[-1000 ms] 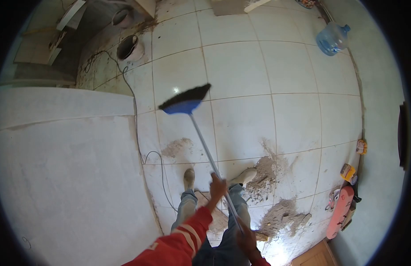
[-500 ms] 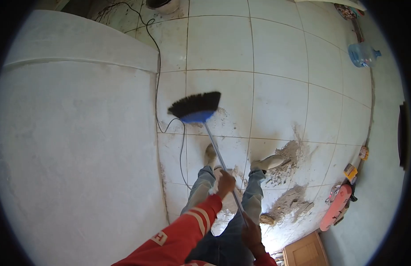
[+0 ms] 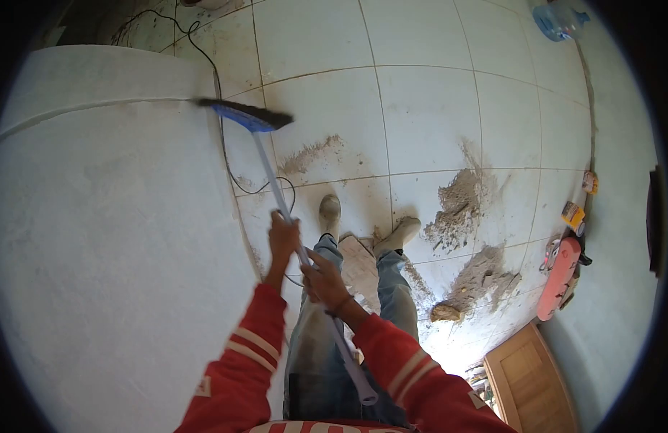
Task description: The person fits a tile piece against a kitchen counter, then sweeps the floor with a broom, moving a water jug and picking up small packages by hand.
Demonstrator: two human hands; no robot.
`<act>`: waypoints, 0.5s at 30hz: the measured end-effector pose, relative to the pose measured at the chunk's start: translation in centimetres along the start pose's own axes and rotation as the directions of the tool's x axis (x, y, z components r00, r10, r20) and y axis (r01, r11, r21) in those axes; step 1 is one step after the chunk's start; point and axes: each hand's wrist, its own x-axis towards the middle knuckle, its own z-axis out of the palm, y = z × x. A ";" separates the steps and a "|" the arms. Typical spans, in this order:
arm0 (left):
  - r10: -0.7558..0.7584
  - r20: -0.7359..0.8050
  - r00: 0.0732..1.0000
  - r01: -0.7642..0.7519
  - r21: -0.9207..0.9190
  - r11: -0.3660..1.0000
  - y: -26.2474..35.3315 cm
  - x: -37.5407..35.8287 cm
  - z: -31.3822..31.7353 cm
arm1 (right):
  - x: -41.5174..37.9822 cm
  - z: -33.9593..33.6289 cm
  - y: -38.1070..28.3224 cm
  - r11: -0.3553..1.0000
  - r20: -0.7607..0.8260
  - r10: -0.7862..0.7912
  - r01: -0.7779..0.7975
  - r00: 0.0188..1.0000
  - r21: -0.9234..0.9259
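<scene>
Both my hands are wrapped around the pale handle of a broom. My left hand grips it higher up toward the head, and my right hand holds it just below, nearer my body. The blue broom head with dark bristles is at the upper left, beside the corner of the white block and over a black cable. The handle's end points back between my legs. A smear of dirt lies on the tiles right of the bristles.
Piles of grey debris lie right of my boots, with a brown lump nearby. A large white block fills the left. Along the right wall are a water jug, a yellow container, a pink skateboard-like object and a wooden cabinet.
The broom has swung left and up toward the white block, its head turning. My hands have moved left and closer together on the handle. The view has shifted.
</scene>
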 end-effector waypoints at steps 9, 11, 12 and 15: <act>-0.070 0.248 0.966 -0.011 0.310 0.951 -7.9 -1.5 22.2 | -6.0 -17.8 8.3 0.679 0.248 0.259 -0.359 0.933 0.640; -0.041 0.241 0.970 -0.036 0.306 0.951 -5.3 -11.1 28.0 | -14.7 -22.0 6.5 0.739 0.136 0.271 -0.297 0.953 0.604; -0.027 0.237 0.971 -0.048 0.305 0.951 -3.6 -16.0 30.5 | -17.8 -24.9 8.5 0.812 0.113 0.276 -0.294 0.955 0.503; -0.135 0.446 0.885 0.134 0.035 0.990 1.3 -25.9 31.6 | -27.0 -26.9 6.7 0.728 -0.055 0.402 -0.282 0.914 0.625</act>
